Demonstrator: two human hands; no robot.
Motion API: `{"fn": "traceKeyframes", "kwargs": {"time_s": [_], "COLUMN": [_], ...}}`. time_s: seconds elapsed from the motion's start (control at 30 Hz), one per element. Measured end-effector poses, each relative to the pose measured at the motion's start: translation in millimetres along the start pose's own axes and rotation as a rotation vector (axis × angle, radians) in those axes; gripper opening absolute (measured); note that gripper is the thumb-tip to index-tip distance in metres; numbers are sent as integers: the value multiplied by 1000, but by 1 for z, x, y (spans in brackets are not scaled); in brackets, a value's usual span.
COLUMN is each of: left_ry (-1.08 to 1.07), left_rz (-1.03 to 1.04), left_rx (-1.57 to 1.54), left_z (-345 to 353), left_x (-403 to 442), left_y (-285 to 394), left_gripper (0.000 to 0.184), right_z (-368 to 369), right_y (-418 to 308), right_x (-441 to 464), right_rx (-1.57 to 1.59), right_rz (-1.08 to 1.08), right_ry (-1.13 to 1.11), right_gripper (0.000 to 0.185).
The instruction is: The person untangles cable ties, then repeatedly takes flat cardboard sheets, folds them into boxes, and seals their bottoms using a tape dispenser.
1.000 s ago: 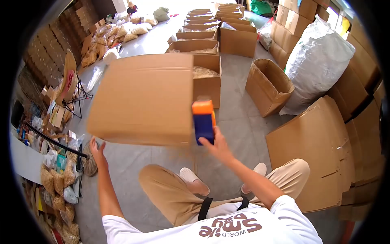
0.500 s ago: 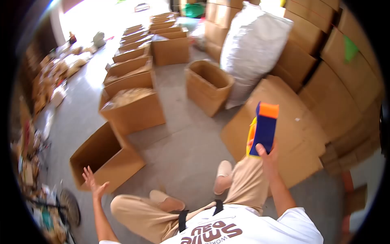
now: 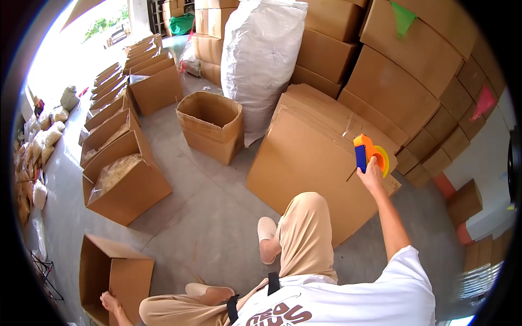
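Holding tape gun (image 3: 370, 151) in right hand (image 3: 371, 175), fingers closed round it, over the cardboard stack (image 3: 304, 157) (height above it: can't tell). Gun's orange head points to upper left of view, yellow roll sits lower right; long axis slants between them. Blue plate runs near upright along the left side. Body looks like smooth hard plastic, roll round and glossy.

Left hand (image 3: 110, 302) is well apart from the right, fingers curled, at the wall of the open box (image 3: 131, 277). Can't tell if it grips. Box is at lower left of view: plain brown cardboard, straight edges, dark inside, one flap folded outward at the top.

Stack is flat brown sheets, edges slightly uneven, creased. Sack (image 3: 263, 60) behind it is white, crinkled, bulging, standing upright. Tall box (image 3: 211, 136) beside the sack has a rough, worn rim. Filled box (image 3: 133, 190) holds pale stuff in clear plastic, floor (image 3: 201, 201) grey and smooth.
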State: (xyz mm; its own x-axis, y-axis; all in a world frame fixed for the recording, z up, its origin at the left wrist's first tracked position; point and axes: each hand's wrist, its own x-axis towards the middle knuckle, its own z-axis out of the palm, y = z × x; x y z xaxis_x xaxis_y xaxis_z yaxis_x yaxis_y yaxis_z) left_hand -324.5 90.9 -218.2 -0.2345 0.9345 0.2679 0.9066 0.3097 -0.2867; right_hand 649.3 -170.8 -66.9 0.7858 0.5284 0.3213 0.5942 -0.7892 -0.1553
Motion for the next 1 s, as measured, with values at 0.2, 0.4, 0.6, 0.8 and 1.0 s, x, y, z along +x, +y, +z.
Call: {"fn": "traceKeyframes", "kwargs": {"time_s": [0.2,0.4,0.6,0.8,1.0], "left_ry": [-133,43,14,-38,163], "left_rz": [-121,410,871,1452,1669], "left_rx": [276,-358,-921,-1022,-1010], "left_z": [-43,-107,-288,-379,-382], "left_x": [-7,7,-33,-103,-152], "left_y": [26,126,305,467,574], "left_gripper": [79,96,78,63,50], "right_z": [57,57,-10,-69,-91], "right_y": [24,25,-17,-72,-95], "right_x": [10,2,-33,-114,-164], "right_rx": [-85,-73,1,47,137], "right_rz": [-47,-107,5,-119,-169], "right_ry": [-83,-30,-28,-82,-240], "right_gripper": [52,52,49,51,52]}}
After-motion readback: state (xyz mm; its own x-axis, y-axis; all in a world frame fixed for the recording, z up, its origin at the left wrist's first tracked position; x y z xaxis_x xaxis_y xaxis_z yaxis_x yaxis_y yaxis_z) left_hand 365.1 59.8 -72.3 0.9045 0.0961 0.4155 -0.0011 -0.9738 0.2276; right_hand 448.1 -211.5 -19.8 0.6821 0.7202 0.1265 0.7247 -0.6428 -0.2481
